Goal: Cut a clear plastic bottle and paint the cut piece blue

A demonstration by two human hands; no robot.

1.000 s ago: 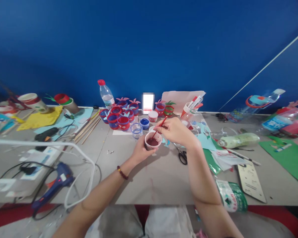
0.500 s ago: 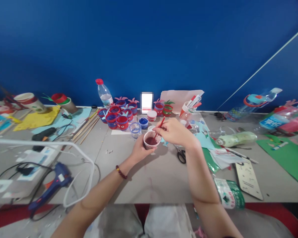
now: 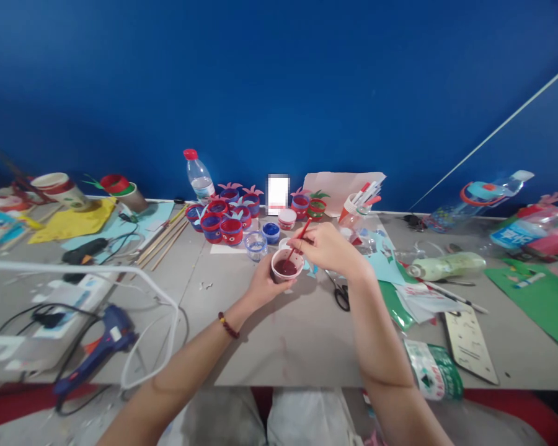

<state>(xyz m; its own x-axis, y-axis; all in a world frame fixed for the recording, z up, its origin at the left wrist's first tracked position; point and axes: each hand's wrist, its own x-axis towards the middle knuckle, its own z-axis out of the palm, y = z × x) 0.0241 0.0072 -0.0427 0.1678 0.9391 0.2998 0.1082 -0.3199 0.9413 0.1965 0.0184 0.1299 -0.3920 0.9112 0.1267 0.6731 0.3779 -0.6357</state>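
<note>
My left hand (image 3: pixel 263 284) is wrapped round a paper cup (image 3: pixel 302 264) with dark red liquid at its bottom. In my right hand (image 3: pixel 323 248) is a thin red paintbrush (image 3: pixel 302 233), pinched near its upper part, its lower end down inside the cup; the bristles are hidden. Just behind the cup stand a jar of blue paint (image 3: pixel 270 233), a clear plastic cup (image 3: pixel 255 246) and a jar with a pinkish-white lid (image 3: pixel 287 218). Several painted red and blue cups with paper leaves (image 3: pixel 231 230) stand together to the left of these.
Black-handled scissors (image 3: pixel 341 296) lie near my right forearm. A blue glue gun (image 3: pixel 106 341) and a power strip (image 3: pixel 74 316) with cables occupy the left. Wooden sticks (image 3: pixel 165 241), a water bottle (image 3: pixel 199 176), a marker cup (image 3: pixel 351 207) and a green bottle (image 3: pixel 449 266) surround the work area.
The view has shifted slightly, so the table items sit a little lower and to the right. Both hands keep their hold, and the paintbrush remains in the cup.
</note>
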